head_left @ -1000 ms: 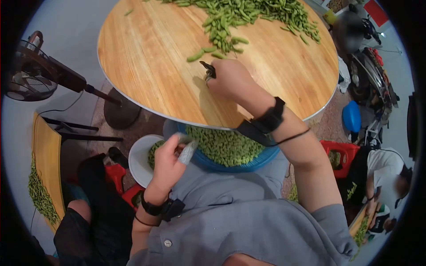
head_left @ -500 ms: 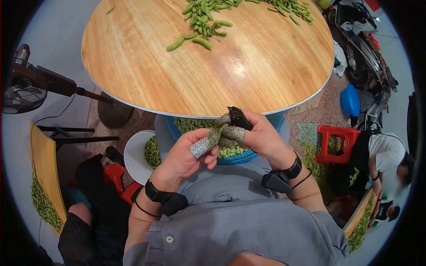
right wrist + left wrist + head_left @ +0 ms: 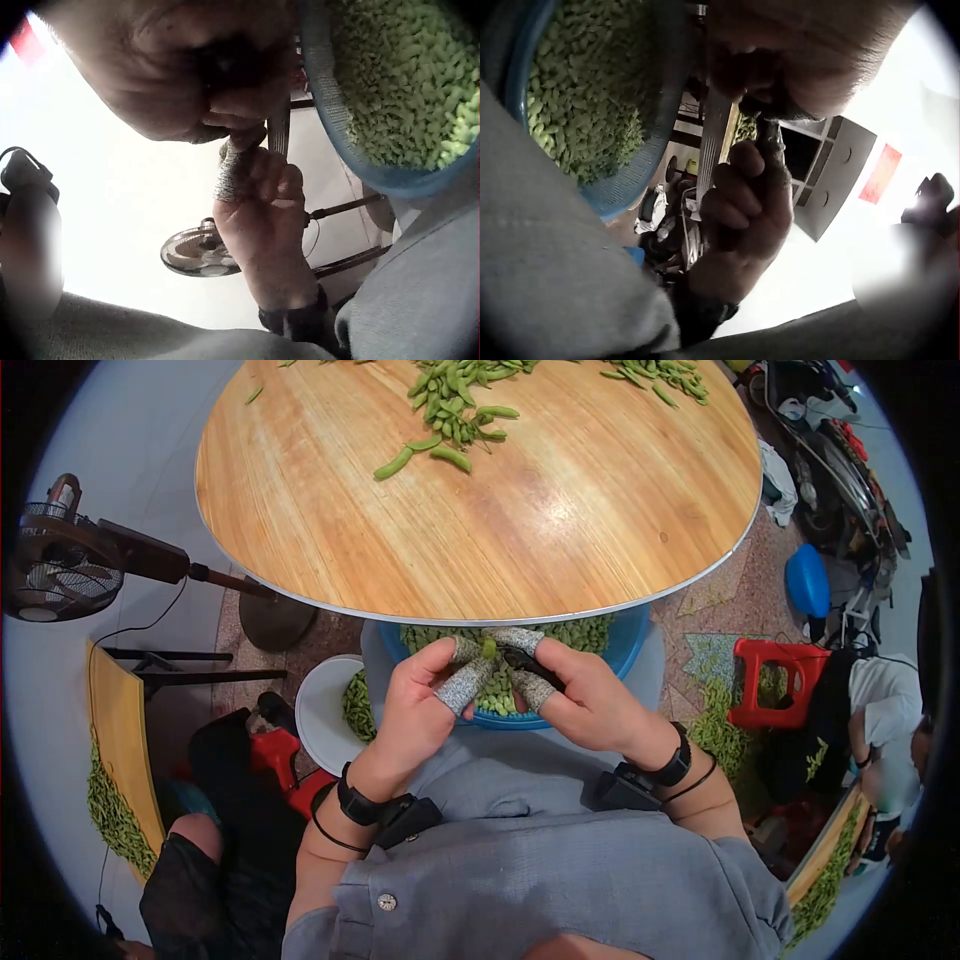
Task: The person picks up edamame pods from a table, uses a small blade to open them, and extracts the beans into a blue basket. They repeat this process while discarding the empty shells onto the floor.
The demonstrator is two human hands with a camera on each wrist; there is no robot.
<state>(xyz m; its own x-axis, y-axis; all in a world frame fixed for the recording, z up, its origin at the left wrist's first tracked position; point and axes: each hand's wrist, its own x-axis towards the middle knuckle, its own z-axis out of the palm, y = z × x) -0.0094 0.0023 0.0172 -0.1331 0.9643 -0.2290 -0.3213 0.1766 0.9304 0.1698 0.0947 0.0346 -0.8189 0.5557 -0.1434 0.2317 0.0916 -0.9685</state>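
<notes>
Both hands meet over a blue basin point(image 3: 630, 650) of shelled green beans. Grey speckled wraps cover the thumbs and index fingers. My left hand point(image 3: 415, 695) pinches a green soybean pod point(image 3: 489, 648), mostly hidden by the fingertips. Opposite it, my right hand point(image 3: 590, 700) has its fingertips right at the pod and grips a small dark object point(image 3: 520, 659); I cannot tell what this object is. In the left wrist view the right hand point(image 3: 742, 199) has curled fingers. The right wrist view shows the left hand point(image 3: 262, 217) with its wrapped thumb.
A round wooden table point(image 3: 350, 530) stands in front, with a pile of soybean pods point(image 3: 450, 400) at its far side. To the left are a white bucket point(image 3: 315, 710) and a floor fan point(image 3: 70, 560). Red stools point(image 3: 775, 685) and other people are at the sides.
The right hand came back from the table to the left hand over the basin. The left hand moved up and right, and now pinches a pod. In the last half second the hands shifted slightly.
</notes>
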